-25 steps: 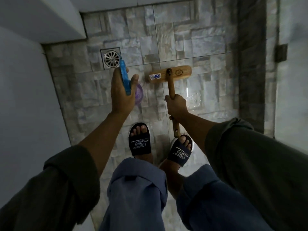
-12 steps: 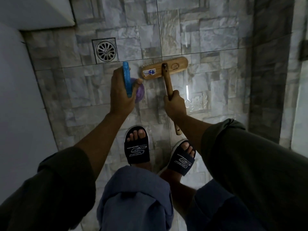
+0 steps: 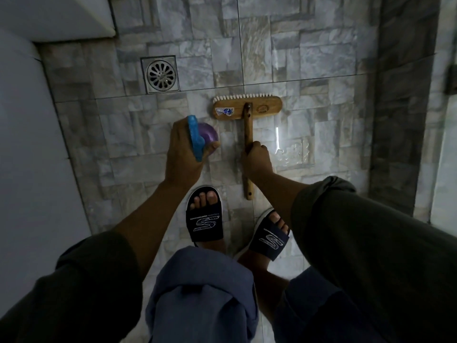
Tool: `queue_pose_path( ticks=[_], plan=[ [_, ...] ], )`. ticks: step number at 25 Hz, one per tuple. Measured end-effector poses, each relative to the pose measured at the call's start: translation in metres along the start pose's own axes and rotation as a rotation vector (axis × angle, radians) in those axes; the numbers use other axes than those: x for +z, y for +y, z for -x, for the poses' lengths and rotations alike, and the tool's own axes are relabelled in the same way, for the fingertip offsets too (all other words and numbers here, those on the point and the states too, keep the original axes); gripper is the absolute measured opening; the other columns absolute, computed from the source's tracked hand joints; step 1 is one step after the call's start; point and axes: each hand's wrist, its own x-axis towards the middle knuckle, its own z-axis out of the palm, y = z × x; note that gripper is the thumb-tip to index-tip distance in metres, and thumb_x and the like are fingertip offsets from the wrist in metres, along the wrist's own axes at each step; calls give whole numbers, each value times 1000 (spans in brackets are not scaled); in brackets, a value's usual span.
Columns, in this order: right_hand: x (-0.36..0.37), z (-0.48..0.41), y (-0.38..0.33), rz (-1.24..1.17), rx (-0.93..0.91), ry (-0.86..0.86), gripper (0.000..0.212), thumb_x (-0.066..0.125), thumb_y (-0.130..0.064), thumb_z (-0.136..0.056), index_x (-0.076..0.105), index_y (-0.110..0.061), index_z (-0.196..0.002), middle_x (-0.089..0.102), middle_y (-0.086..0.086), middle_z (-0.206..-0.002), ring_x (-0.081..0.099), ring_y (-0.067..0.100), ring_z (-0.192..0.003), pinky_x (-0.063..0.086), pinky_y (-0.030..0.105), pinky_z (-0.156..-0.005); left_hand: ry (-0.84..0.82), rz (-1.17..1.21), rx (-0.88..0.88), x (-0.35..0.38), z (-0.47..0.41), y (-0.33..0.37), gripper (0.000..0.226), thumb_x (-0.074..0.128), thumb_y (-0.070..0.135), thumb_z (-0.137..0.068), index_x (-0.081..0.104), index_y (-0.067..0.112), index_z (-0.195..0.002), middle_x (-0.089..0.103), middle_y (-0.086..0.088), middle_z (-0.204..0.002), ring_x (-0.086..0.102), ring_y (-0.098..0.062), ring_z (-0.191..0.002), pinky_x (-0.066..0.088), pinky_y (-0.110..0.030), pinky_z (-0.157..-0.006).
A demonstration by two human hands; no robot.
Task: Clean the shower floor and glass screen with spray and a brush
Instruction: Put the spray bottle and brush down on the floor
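Observation:
I look straight down at the grey stone-pattern shower floor (image 3: 309,58). My left hand (image 3: 181,157) grips a spray bottle (image 3: 209,134) with a purple body and a blue trigger head, held above the tiles. My right hand (image 3: 257,162) is wrapped around the handle of a wooden brush (image 3: 247,108). The brush head lies flat on the floor with white bristles showing along its far edge. The glass screen (image 3: 445,144) runs down the right edge of the view.
A square metal floor drain (image 3: 160,75) sits at the upper left. A white wall (image 3: 29,144) bounds the left side, and a dark tile strip (image 3: 400,95) runs before the glass. My feet in dark slides (image 3: 204,220) stand just behind the brush. A wet bright reflection (image 3: 293,151) lies right of the handle.
The brush head has slid slightly nearer and rightward on the floor. Both hands keep their grips; the view has tilted further down.

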Motion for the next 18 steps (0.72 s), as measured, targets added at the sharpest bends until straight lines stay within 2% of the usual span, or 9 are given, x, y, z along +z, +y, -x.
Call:
queue_pose_path(
  ticks=[3, 5, 7, 10, 13, 16, 18],
  plan=[
    [-6, 9, -4, 39, -27, 30, 41, 50, -27, -101, 46, -7, -136, 48, 19, -132, 50, 36, -120, 48, 48, -98, -39, -37, -41, -8, 7, 8, 95, 73, 60, -76, 40, 2, -143, 49, -15, -135, 49, -22, -125, 48, -31, -101],
    [-16, 26, -11, 44, -64, 54, 46, 50, -29, -101, 43, -7, -140, 47, 21, -135, 47, 37, -124, 45, 50, -100, -75, -71, -33, -23, 16, 20, 104, 79, 60, -70, 34, 7, -148, 45, -11, -142, 45, -19, -129, 47, -34, -104],
    [-36, 55, -28, 12, -123, 58, 48, 51, -30, -101, 42, -6, -142, 47, 22, -135, 47, 38, -124, 44, 49, -101, -109, -101, -16, -46, 28, 44, 111, 81, 63, -66, 31, 10, -150, 43, -10, -143, 44, -22, -131, 49, -40, -104],
    [-82, 113, -63, -73, -280, 112, 45, 54, -25, -101, 45, -5, -140, 52, 24, -129, 54, 39, -117, 47, 44, -96, -44, -132, 5, -88, 45, 103, 96, 74, 62, -76, 35, 11, -148, 47, -10, -138, 48, -25, -125, 50, -46, -101],
    [-159, 191, -107, -216, -428, 179, 36, 56, -20, -100, 52, -7, -133, 55, 20, -128, 59, 34, -113, 47, 31, -92, 49, -126, 76, -142, 48, 201, 76, 59, 59, -89, 40, 13, -145, 51, -9, -135, 49, -24, -122, 48, -42, -101],
    [-267, 289, -157, -376, -605, 296, 29, 56, -27, -102, 57, -14, -127, 58, 9, -126, 58, 20, -114, 47, 29, -95, 136, -120, 231, -209, 49, 332, 67, 55, 56, -92, 44, 12, -142, 52, -8, -132, 49, -21, -123, 40, -24, -103],
    [-344, 360, -187, -449, -725, 389, 25, 54, -32, -102, 58, -19, -123, 59, 1, -121, 57, 12, -111, 50, 31, -93, 181, -105, 310, -255, 48, 426, 64, 55, 53, -93, 46, 12, -141, 52, -7, -131, 50, -20, -123, 42, -26, -103]
  ],
)
